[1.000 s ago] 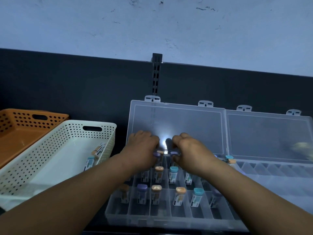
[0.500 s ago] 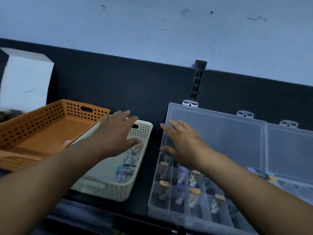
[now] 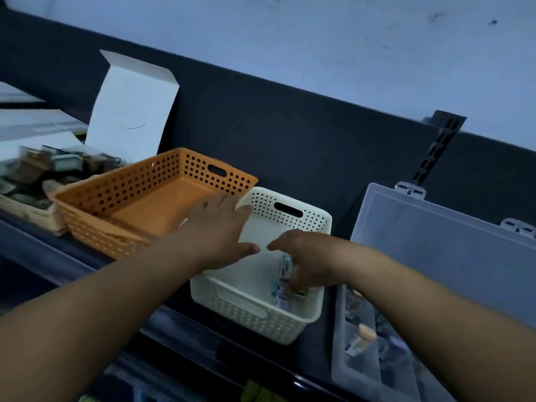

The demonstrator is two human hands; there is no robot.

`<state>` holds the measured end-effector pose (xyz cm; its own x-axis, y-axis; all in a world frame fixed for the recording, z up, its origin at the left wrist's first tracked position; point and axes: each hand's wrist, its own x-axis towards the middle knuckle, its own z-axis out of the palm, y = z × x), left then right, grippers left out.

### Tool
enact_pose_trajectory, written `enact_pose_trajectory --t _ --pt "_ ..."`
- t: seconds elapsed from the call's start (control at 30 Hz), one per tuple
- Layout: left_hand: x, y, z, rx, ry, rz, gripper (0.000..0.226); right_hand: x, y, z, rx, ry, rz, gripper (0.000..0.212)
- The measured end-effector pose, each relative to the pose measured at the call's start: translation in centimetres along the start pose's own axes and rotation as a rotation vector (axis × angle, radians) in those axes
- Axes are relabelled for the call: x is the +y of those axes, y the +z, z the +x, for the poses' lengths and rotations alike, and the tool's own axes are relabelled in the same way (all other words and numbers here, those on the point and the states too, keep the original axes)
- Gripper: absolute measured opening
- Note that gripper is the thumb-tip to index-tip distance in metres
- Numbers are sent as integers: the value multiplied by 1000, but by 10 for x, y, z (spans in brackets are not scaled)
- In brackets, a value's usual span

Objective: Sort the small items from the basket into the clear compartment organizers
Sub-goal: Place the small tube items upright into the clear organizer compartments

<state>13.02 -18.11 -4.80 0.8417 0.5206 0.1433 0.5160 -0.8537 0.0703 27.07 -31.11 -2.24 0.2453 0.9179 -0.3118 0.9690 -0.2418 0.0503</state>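
Head view, dim light, some motion blur.

Left hand (image 3: 220,230): fingers straight and spread, palm down over the left rim of the white perforated plastic basket (image 3: 290,323). It holds nothing.

Right hand (image 3: 301,256): reaches down inside the same basket, fingers curled among the small labelled vials (image 3: 282,298) at the near right corner. One vial stands up against the fingers. The blur there is too heavy to tell whether the fingers actually grip it.

The vials are clustered at that corner only. The rest of the basket floor that shows is bare white.

Clear plastic compartment organizer (image 3: 348,369): on the dark counter (image 3: 319,352) just right of the white basket, hinged lid (image 3: 435,242) open and leaning back. A tan-capped vial (image 3: 362,338) lies in one near-left compartment. The other contents are dim, possibly more vials.

Orange perforated plastic basket (image 3: 121,192): just left of the white one, their rims close. White cardboard box flap (image 3: 130,105) stands upright behind it.
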Motion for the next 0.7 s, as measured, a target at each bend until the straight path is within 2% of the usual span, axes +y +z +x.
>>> enact_pose_trajectory --t 0.17,0.4,0.5,0.6,0.7 --pt "0 -1 0 -9 28 -19 82 -11 0 15 -170 33 -172 77" --pt "-2 -2 -1 -24 58 -47 80 -8 5 33 -45 52 24 44" --pt "-3 -2 -2 -19 65 -45 78 -9 4 35 -6 99 42 46" --pt "-2 -2 -2 -13 69 -42 77 -9 1 36 -54 165 -25 57" --pt "-2 -3 -3 -15 68 -46 76 -8 0 36 -96 182 -21 58"
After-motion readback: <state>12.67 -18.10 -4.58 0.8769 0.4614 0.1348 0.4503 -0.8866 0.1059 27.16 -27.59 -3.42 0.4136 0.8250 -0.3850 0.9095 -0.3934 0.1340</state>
